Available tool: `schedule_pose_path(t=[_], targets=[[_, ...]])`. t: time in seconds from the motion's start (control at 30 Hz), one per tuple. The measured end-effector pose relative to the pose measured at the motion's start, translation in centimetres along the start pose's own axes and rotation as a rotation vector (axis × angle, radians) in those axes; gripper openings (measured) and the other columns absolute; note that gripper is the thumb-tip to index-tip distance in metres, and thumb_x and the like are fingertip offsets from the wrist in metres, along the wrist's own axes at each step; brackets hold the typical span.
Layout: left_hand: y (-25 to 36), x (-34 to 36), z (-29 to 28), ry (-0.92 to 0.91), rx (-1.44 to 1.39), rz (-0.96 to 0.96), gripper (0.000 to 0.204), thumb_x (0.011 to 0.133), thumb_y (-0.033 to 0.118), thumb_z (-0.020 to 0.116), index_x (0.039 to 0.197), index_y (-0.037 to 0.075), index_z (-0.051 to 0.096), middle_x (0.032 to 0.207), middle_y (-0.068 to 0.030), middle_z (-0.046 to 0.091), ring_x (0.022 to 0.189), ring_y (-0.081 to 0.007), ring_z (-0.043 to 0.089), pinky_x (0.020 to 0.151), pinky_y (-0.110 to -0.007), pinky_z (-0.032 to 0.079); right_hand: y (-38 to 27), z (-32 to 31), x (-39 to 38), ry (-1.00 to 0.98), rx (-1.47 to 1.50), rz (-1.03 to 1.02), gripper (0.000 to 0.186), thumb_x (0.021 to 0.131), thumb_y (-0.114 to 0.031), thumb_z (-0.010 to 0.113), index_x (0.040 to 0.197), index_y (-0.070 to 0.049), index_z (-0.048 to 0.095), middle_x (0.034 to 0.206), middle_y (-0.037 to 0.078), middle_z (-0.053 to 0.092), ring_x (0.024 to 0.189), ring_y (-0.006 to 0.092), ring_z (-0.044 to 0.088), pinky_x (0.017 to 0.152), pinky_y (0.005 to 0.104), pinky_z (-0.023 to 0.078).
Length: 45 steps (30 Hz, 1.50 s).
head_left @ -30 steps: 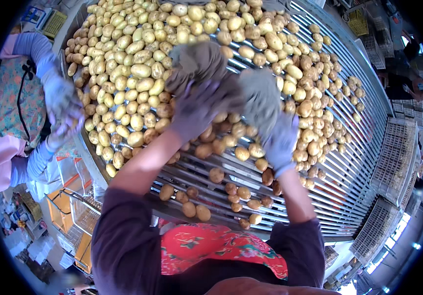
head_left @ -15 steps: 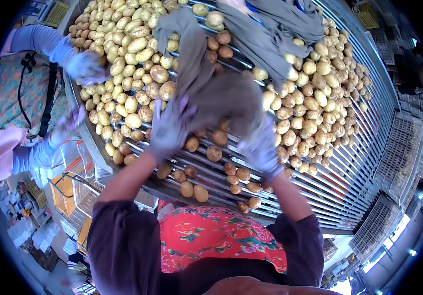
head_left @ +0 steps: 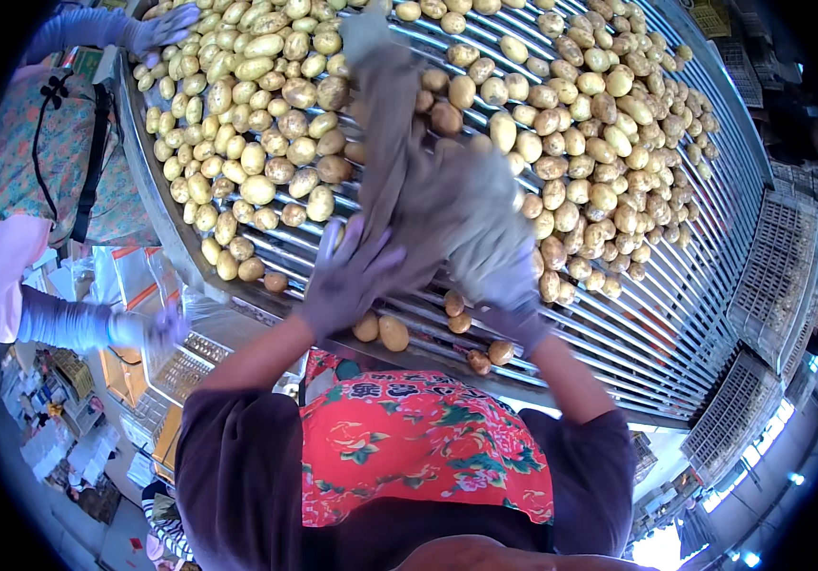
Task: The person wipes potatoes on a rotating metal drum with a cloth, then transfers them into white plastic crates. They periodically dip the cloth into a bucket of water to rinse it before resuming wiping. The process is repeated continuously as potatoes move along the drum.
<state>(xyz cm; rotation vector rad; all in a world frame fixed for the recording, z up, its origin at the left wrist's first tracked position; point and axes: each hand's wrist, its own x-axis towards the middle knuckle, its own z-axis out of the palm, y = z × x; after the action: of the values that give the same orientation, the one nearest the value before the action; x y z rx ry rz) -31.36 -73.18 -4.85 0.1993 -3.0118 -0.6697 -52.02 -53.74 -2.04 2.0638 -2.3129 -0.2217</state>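
Note:
My left hand (head_left: 347,281), in a lilac glove, rests with fingers spread at the lower left edge of a rumpled grey-brown cloth (head_left: 399,171) lying over the slatted metal sorting table (head_left: 685,314). My right hand (head_left: 509,300), also gloved, is at the cloth's lower right; its fingers are blurred and partly hidden in the fabric. Potatoes (head_left: 247,162) crowd both sides of the cloth, densely on the upper left and in a broad heap (head_left: 609,143) to the right. A few potatoes (head_left: 392,331) sit near the front rim, below my hands.
At the left, a co-worker in a floral apron (head_left: 57,171) has one gloved hand (head_left: 157,33) on the potatoes and another (head_left: 152,328) by the table's side. Grey plastic crates (head_left: 766,266) line the right. Orange containers (head_left: 123,376) stand low at the left.
The cloth under my hands has stretched upward. Grey fabric at the upper right is gone, exposing potatoes. The co-worker's upper hand moved higher. Fewer potatoes show along the front rim.

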Motion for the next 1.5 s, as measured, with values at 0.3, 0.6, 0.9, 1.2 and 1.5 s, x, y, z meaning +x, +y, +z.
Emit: schedule_pose_path(t=[0.3,0.6,0.9,1.2,1.5], targets=[[-6.7,8.6,-1.5,0.186,0.215,-0.194,0.047,0.092,0.019,0.049,0.139,0.014,0.049,0.14,-0.0138,0.049,0.141,-0.0373,0.03,0.114,-0.06,0.016,1.2,0.2,10.5,-0.055,0.661,0.143,0.04,0.084,-0.02,0.056,0.115,0.006,0.059,0.107,0.023,0.061,0.103,0.0427,0.056,0.094,0.0496,0.042],[2.5,-4.6,-0.4,-0.216,0.089,-0.032,0.047,0.086,0.027,0.058,0.133,0.024,0.056,0.136,-0.0099,0.053,0.139,-0.0315,0.034,0.115,-0.059,0.015,-10.9,1.6,-4.1,0.07,0.76,-0.061,0.041,0.086,-0.026,0.057,0.124,-0.011,0.059,0.127,0.027,0.054,0.124,0.0433,0.048,0.1,0.0627,0.032],[9.0,14.2,-3.2,0.315,-0.583,0.007,0.021,0.091,0.013,0.052,0.108,0.006,0.063,0.096,-0.0155,0.061,0.091,-0.0324,0.058,0.081,-0.044,0.046,9.2,-7.8,-10.1,0.365,1.026,0.587,0.039,0.09,-0.002,0.057,0.129,-0.003,0.053,0.114,0.015,0.063,0.102,0.024,0.063,0.087,0.0336,0.051],[19.6,12.4,6.6,-0.185,-1.104,-0.055,0.029,0.098,0.018,0.051,0.117,-0.002,0.06,0.099,-0.0168,0.068,0.086,-0.0198,0.061,0.078,-0.036,0.048,25.7,16.1,-22.8,0.86,0.657,1.082,0.054,0.092,-0.04,0.053,0.136,-0.009,0.045,0.136,0.01,0.051,0.13,0.0254,0.044,0.113,0.0389,0.031],[10.9,0.3,-2.2,-0.333,-0.859,-0.544,0.058,0.08,0.014,0.076,0.132,0.004,0.05,0.116,-0.01,0.063,0.105,-0.0207,0.059,0.092,-0.035,0.046,13.5,9.6,3.4,0.73,0.634,0.519,0.047,0.085,-0.03,0.063,0.128,-0.014,0.055,0.13,0.01,0.053,0.125,0.0279,0.045,0.11,0.0379,0.03]])
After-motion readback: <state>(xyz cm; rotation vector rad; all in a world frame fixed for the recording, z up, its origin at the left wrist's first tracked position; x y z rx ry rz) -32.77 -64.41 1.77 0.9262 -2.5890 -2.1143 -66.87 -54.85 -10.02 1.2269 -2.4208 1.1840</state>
